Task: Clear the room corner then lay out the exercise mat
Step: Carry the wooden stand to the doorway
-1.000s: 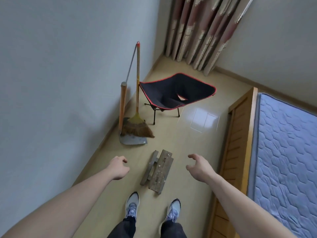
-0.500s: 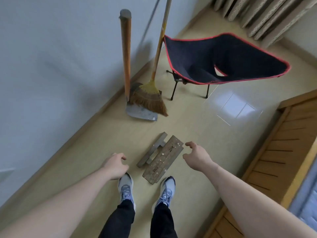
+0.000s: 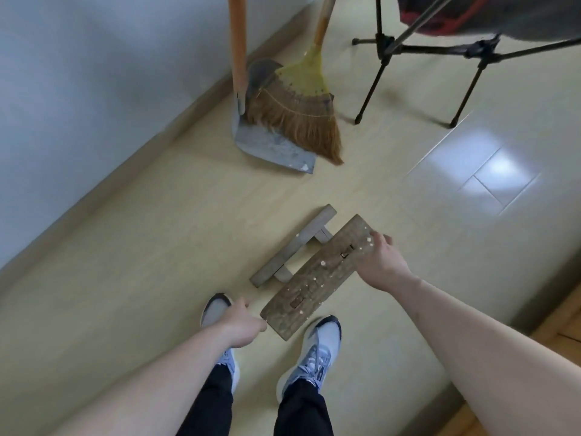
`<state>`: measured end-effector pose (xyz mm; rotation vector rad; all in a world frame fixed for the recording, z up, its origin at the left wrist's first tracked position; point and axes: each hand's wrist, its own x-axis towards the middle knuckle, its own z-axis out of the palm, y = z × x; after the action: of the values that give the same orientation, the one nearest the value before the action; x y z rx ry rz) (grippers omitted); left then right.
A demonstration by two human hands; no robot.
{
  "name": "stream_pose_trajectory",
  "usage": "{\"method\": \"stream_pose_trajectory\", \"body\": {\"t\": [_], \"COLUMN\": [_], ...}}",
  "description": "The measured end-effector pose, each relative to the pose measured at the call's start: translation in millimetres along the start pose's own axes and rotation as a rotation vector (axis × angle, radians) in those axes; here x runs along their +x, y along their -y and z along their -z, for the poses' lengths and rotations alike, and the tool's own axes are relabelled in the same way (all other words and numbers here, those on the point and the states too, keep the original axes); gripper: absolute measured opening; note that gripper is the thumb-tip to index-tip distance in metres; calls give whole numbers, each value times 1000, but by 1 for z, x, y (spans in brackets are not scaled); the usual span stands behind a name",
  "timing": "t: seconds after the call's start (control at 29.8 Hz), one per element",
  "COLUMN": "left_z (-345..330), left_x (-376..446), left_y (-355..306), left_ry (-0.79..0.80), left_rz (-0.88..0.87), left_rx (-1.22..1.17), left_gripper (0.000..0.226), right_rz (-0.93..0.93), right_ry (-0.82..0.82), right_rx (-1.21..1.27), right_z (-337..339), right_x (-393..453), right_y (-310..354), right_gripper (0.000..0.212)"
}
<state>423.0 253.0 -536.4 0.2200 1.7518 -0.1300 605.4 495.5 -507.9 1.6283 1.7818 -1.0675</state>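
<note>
Hands (image 3: 379, 262) now touching stool (image 3: 317, 278) ends

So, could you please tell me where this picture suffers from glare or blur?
Head view: a bright window reflection glares off the glossy floor tiles; the chair at the top edge is smeared by motion blur; the stool is fairly sharp.

Wooden stool (image 3: 316, 273) lies tipped before the shoes (image 3: 309, 350); broom (image 3: 298, 111) on dustpan (image 3: 270, 146) behind it, folding chair (image 3: 471, 48) right.
</note>
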Motion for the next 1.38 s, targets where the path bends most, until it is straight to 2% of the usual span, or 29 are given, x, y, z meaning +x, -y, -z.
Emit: {"method": "stream_pose_trajectory", "body": {"t": [0.13,0.27,0.34,0.44,0.5,0.6,0.67,0.77,0.84,0.97,1.04,1.11,1.14,1.38], "left_z": [-27,-42,-44,-43,-32,-17,-10,16,34,69,87,105,109,126], "left_x": [44,71,71,67,61,53,49,-2,-51,-125,-176,-254,-267,-418], "left_y": [15,15,13,15,17,34,48,30,5,-31,-51,-81,-89,-150], "left_ry": [100,128,187,247,182,82,31,-45,-85,-145,-177,-217,-235,-323], "left_rz": [49,41,50,67,59,72,69,55,34,-14,-52,-111,-134,-335], "left_rx": [-172,-397,-456,-483,-459,-473,-439,-409,-381,-359,-311,-248,-242,-177], "left_gripper": [77,36,32,39,46,74,83,81,72,74,67,48,43,34], "right_rz": [18,26,3,-82,-114,-119,-131,-169,-200,-223,-230,-235,-232,-248], "right_ry": [16,0,-11,35,91,131,138,146,130,112,99,66,65,-40], "right_rx": [-82,-79,-47,-1,31,93,124,199,284,428,491,559,571,736], "right_z": [-23,-30,-30,-24,-19,-12,-11,7,31,79,113,157,164,233], "right_x": [48,77,83,84,78,49,23,-21,-57,-125,-172,-232,-240,-366], "right_y": [-10,-19,-22,-25,-28,-38,-45,-50,-56,-52,-45,-43,-41,-47], "right_gripper": [91,99,98,88,84,79,72,58,55,50,49,51,51,51]}}
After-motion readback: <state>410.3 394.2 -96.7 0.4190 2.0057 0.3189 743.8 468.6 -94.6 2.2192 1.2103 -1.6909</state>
